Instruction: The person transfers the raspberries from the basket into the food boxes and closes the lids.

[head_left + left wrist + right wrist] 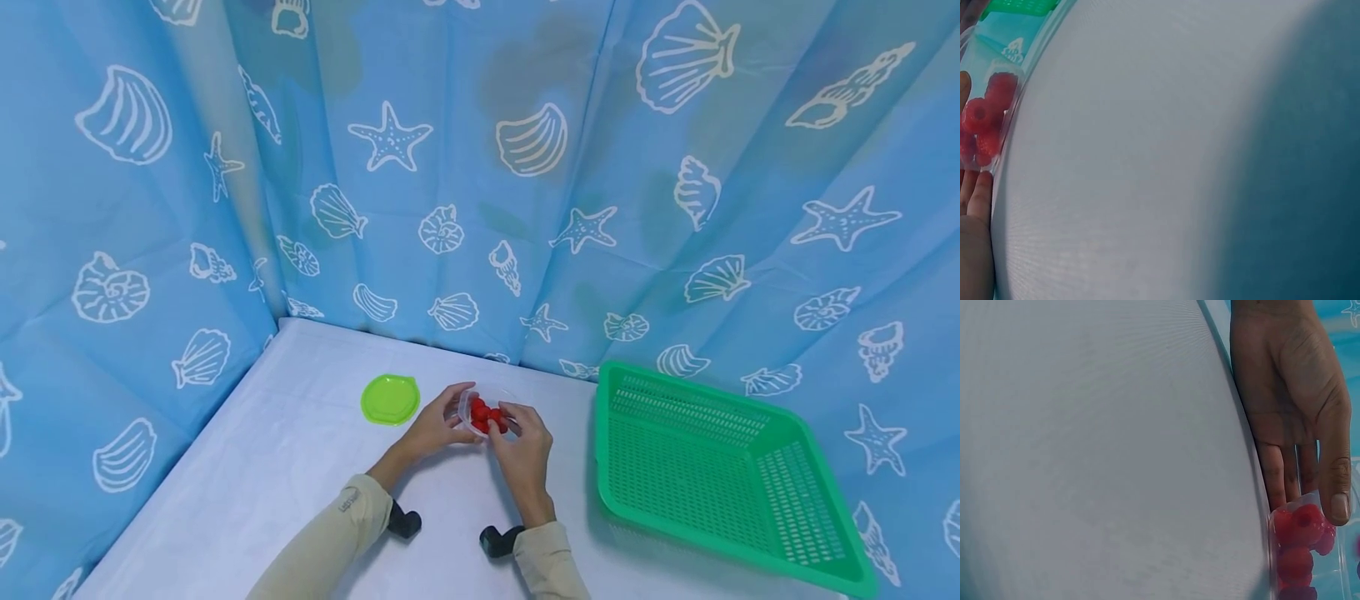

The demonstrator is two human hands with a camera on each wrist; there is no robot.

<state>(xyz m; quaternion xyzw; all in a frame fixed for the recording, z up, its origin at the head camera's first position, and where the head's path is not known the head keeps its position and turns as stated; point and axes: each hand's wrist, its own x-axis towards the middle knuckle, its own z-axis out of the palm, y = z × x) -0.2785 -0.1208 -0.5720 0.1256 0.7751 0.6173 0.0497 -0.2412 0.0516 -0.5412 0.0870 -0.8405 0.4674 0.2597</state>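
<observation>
A small clear plastic container (465, 407) with several red raspberries (481, 411) in it stands on the white tabletop between both hands. My left hand (432, 427) grips its left side, fingers behind and thumb in front. On the other side my right hand (523, 446) holds the container, its thumb (1337, 487) bent over the rim close above the raspberries (1297, 528). Its other fingers lie along the outer wall. In the left wrist view, the raspberries (988, 119) show through the clear wall, with fingertips (981, 190) at the container's end.
A bright green lid (390, 399) lies flat on the table, left of the container. At the right stands a large green plastic basket (675, 475) with perforated sides. A blue shell-patterned curtain (450, 167) hangs behind and to the left of the table (247, 483).
</observation>
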